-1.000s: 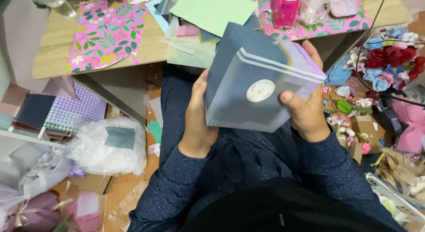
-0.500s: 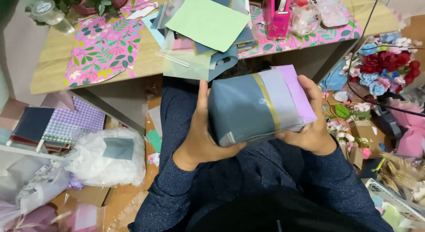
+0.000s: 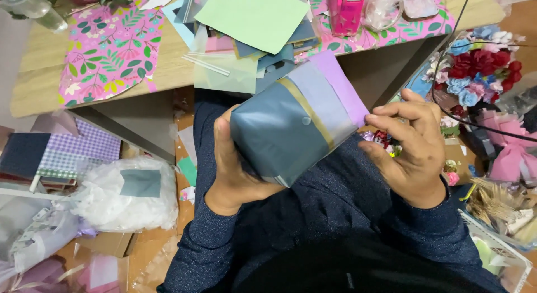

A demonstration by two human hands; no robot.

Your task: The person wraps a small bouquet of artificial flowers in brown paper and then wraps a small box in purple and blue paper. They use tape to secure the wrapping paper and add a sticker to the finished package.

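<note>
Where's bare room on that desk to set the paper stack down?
Bare wood only at the desk's left end, between the glass jar and the pink floral sheet. The middle is piled with loose paper under the green sheet; the right end holds the pink dispenser. Left hand holds the stack; right hand touches its edge.

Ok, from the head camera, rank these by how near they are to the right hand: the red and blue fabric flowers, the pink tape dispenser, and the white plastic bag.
1. Red and blue fabric flowers: just above and right of the right hand.
2. Pink tape dispenser: on the table, up and left of that hand.
3. White plastic bag: far off on the floor, beyond the left hand.
</note>
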